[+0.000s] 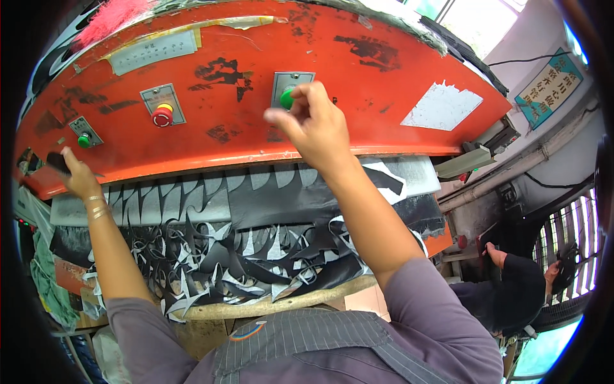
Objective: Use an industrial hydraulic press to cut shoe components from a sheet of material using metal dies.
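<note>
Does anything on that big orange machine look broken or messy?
Yes. The orange machine head is worn: black patches where paint has scraped off, and peeling tape along its top edge. Below it, the black sheet is cut full of holes, with curly offcuts heaped loosely on the board.
</note>
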A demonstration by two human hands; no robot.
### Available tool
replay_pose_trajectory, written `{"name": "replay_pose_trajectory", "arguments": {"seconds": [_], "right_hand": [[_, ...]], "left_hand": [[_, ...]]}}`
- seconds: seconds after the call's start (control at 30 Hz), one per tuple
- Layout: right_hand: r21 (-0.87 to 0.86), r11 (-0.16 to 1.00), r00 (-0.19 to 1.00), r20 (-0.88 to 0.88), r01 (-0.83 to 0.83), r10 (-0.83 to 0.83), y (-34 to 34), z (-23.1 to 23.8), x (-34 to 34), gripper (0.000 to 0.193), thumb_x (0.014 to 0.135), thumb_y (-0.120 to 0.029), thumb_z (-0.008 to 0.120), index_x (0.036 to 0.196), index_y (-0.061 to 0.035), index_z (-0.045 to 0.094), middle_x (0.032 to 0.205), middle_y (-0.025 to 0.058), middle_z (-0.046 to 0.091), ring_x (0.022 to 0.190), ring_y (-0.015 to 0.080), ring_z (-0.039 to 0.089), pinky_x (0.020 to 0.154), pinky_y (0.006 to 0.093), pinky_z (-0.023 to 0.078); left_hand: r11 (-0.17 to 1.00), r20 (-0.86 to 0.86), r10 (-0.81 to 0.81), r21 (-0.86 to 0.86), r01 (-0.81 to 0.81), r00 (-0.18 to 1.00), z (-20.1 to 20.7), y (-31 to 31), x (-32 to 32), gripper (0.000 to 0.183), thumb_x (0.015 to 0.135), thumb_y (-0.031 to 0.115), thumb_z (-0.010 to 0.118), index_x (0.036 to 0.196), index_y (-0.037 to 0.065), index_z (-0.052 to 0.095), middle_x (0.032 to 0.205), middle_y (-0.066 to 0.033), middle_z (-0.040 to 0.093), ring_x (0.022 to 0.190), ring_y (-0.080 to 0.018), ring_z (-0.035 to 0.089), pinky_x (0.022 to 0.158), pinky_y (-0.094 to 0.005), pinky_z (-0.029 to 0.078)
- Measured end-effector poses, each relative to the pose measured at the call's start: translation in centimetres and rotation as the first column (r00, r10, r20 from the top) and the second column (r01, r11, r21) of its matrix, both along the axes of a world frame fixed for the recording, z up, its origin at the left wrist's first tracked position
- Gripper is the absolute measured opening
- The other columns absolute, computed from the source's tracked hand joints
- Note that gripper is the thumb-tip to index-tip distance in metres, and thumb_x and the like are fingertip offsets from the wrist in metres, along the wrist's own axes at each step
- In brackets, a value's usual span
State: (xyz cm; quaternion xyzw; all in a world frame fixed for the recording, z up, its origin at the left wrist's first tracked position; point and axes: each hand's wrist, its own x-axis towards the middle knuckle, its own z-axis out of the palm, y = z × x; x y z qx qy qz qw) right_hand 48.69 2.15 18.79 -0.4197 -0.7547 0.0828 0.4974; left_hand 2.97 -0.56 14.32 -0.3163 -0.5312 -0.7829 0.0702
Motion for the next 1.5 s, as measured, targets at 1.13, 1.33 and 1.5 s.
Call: {"name": "replay_pose_trajectory", "arguments": {"seconds": [1.13,1.33,1.5], "right_hand": [[-0.842,0.512,0.867,0.119,-0.171,0.484,-10.6,-8.3,9.6,0.043,0.079,-0.042,0.071,0.099,-0.0037,0.068,0.093,0.0150,0.068,0.084,0.0299,0.067,0.073,0.0375,0.052],[-0.556,0.626,0.783,0.605,0.547,-0.146,1.0,-10.2,10.2,0.083,0.075,-0.062,0.067,0.130,-0.0039,0.043,0.124,0.0271,0.048,0.108,0.0421,0.057,0.088,0.0466,0.049],[-0.620,0.613,0.830,0.547,0.490,-0.109,5.5,-13.9,10.4,0.064,0.074,-0.041,0.072,0.119,-0.0040,0.046,0.124,0.0248,0.041,0.103,0.0429,0.058,0.088,0.0464,0.049]], "left_hand": [[0.024,0.073,-0.946,-0.956,0.292,0.317,-5.2,-18.4,28.8,0.030,0.077,0.033,0.071,0.082,0.007,0.057,0.071,-0.0128,0.062,0.066,-0.0323,0.062,0.059,-0.0405,0.050],[0.057,0.364,-0.787,-0.761,0.646,0.498,-7.5,-15.5,27.3,0.022,0.085,0.020,0.066,0.084,0.001,0.055,0.073,-0.0072,0.063,0.064,-0.0142,0.059,0.060,-0.0278,0.046],[0.226,0.174,-0.554,-0.910,0.348,0.814,-10.9,-9.7,26.9,0.024,0.083,0.018,0.068,0.091,0.003,0.052,0.074,-0.0088,0.060,0.064,-0.0184,0.058,0.061,-0.0313,0.046]]}}
